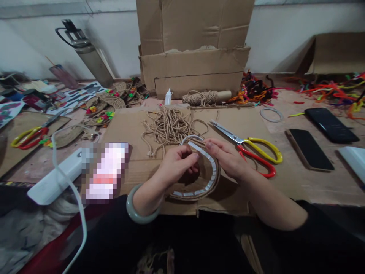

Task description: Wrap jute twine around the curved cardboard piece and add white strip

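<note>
A round hoop (216,179) with brown twine along its outside and short white segments lining its inner side stands on the cardboard in front of me. My right hand (225,156) pinches its upper right rim between thumb and fingers. Over the hoop's left part, my left hand (181,163) is closed, its thumb and fingertips by the end of the white lining; whatever they hold is too small to make out. Just beyond lies a tangled heap of cut twine (171,125). Scissors (242,142) with yellow and red handles lie right of my right hand, blades slightly apart.
At the back are a white glue bottle (168,97), a twine roll (203,97) and a cardboard box (194,72). Two phones (309,148) and a pale ring (271,114) lie right. Left are a lit phone (107,171), white power strip (58,177), other scissors (31,136) and a bottle (92,61).
</note>
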`<act>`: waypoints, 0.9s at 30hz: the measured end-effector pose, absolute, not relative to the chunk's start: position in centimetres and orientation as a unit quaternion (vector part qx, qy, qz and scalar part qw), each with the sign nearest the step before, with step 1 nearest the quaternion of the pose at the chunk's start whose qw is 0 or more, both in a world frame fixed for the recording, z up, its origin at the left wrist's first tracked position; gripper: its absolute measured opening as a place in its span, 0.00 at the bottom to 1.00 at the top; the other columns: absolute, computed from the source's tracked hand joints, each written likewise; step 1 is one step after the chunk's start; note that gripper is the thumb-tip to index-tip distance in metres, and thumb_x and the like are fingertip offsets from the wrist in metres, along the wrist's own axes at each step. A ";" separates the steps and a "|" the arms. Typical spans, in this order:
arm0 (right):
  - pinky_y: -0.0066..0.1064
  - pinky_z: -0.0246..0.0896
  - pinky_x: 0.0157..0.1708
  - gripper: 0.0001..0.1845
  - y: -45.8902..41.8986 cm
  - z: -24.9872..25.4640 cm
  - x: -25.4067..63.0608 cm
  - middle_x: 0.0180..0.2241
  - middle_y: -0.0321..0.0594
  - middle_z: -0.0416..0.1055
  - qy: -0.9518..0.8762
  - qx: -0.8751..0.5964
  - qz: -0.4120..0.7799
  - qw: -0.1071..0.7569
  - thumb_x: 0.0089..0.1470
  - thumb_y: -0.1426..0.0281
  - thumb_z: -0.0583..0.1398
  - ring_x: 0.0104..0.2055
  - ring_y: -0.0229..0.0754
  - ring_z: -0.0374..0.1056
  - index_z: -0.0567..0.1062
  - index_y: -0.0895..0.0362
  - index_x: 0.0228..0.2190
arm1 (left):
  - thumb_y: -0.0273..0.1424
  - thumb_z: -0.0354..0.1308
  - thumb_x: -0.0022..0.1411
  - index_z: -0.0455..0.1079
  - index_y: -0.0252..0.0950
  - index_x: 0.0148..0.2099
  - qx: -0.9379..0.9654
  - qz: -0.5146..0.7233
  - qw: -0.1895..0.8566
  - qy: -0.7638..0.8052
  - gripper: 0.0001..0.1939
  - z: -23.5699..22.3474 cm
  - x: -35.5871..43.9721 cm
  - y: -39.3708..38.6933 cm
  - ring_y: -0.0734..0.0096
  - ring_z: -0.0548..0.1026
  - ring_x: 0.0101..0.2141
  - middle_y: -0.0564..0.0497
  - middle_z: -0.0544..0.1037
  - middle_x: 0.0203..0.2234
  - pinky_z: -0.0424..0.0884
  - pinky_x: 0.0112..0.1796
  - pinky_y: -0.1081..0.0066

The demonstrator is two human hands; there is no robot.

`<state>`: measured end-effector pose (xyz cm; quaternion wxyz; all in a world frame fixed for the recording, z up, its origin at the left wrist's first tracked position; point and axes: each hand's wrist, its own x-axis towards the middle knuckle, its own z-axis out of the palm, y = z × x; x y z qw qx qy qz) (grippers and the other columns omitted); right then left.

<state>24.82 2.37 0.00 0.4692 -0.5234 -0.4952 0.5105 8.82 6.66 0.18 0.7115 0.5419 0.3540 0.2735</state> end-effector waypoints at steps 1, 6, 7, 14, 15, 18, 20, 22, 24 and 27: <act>0.27 0.55 0.28 0.16 2.3 0.0 24.8 0.25 0.33 0.64 -0.502 -0.523 0.499 0.475 0.53 0.55 0.55 0.26 0.34 0.58 0.70 0.56 0.28 | 0.36 0.62 0.50 0.65 0.34 0.24 0.538 0.290 0.703 0.364 0.12 0.1 8.8 6.8 0.79 0.69 0.16 0.56 0.71 0.14 0.64 0.19 0.79; 0.26 0.50 0.23 0.12 2.3 0.1 24.7 0.21 0.31 0.58 -0.532 -0.558 0.459 0.441 0.50 0.60 0.58 0.24 0.33 0.53 0.68 0.57 0.25 | 0.36 0.61 0.51 0.65 0.34 0.26 0.531 0.358 0.659 0.393 0.11 -0.2 8.8 7.0 0.79 0.70 0.16 0.56 0.71 0.14 0.65 0.19 0.80; 0.26 0.48 0.22 0.13 2.3 0.1 24.7 0.21 0.30 0.57 -0.538 -0.563 0.456 0.431 0.50 0.60 0.57 0.23 0.33 0.52 0.67 0.57 0.24 | 0.36 0.61 0.51 0.66 0.34 0.26 0.533 0.362 0.656 0.394 0.11 -0.1 8.8 7.0 0.78 0.70 0.17 0.56 0.72 0.14 0.65 0.19 0.79; 0.26 0.48 0.22 0.16 2.3 0.0 25.0 0.21 0.31 0.57 -0.532 -0.557 0.473 0.427 0.49 0.56 0.57 0.23 0.33 0.51 0.66 0.57 0.24 | 0.36 0.61 0.50 0.65 0.33 0.23 0.552 0.323 0.665 0.385 0.13 0.0 8.9 6.9 0.79 0.69 0.16 0.55 0.71 0.13 0.65 0.19 0.78; 0.26 0.49 0.23 0.16 2.3 0.0 25.0 0.21 0.31 0.57 -0.535 -0.552 0.472 0.432 0.49 0.56 0.57 0.24 0.33 0.52 0.66 0.56 0.24 | 0.36 0.61 0.50 0.65 0.33 0.22 0.550 0.329 0.661 0.389 0.13 -0.1 8.9 6.9 0.79 0.68 0.15 0.55 0.71 0.13 0.65 0.19 0.78; 0.27 0.50 0.25 0.15 2.3 0.2 25.0 0.22 0.31 0.57 -0.545 -0.550 0.456 0.439 0.51 0.57 0.56 0.25 0.34 0.53 0.67 0.56 0.24 | 0.35 0.60 0.51 0.65 0.33 0.23 0.539 0.354 0.653 0.397 0.11 -0.2 8.9 7.0 0.79 0.68 0.15 0.55 0.71 0.13 0.65 0.19 0.78; 0.27 0.50 0.25 0.14 2.3 0.1 24.9 0.21 0.31 0.57 -0.550 -0.561 0.442 0.432 0.53 0.60 0.55 0.25 0.34 0.53 0.66 0.56 0.24 | 0.35 0.60 0.51 0.66 0.33 0.24 0.535 0.357 0.654 0.397 0.11 -0.4 8.8 7.1 0.79 0.68 0.16 0.54 0.72 0.13 0.65 0.20 0.78; 0.26 0.50 0.25 0.12 2.2 0.0 24.7 0.22 0.31 0.57 -0.554 -0.565 0.439 0.425 0.54 0.61 0.54 0.24 0.33 0.53 0.67 0.56 0.25 | 0.37 0.60 0.51 0.68 0.33 0.25 0.538 0.356 0.655 0.394 0.12 -0.6 8.8 7.1 0.78 0.68 0.16 0.54 0.72 0.14 0.65 0.21 0.77; 0.26 0.49 0.23 0.12 2.1 -0.1 24.4 0.22 0.31 0.57 -0.550 -0.561 0.455 0.420 0.54 0.61 0.54 0.23 0.33 0.52 0.67 0.56 0.26 | 0.38 0.61 0.51 0.70 0.32 0.28 0.541 0.360 0.652 0.390 0.12 -0.8 8.7 7.1 0.78 0.68 0.18 0.54 0.72 0.16 0.65 0.22 0.77; 0.26 0.48 0.22 0.13 1.9 -0.1 23.9 0.21 0.30 0.55 -0.532 -0.555 0.485 0.416 0.53 0.59 0.55 0.22 0.33 0.52 0.67 0.56 0.27 | 0.36 0.60 0.51 0.72 0.32 0.30 0.537 0.371 0.652 0.387 0.10 -1.1 8.8 7.2 0.76 0.70 0.22 0.54 0.73 0.19 0.67 0.26 0.75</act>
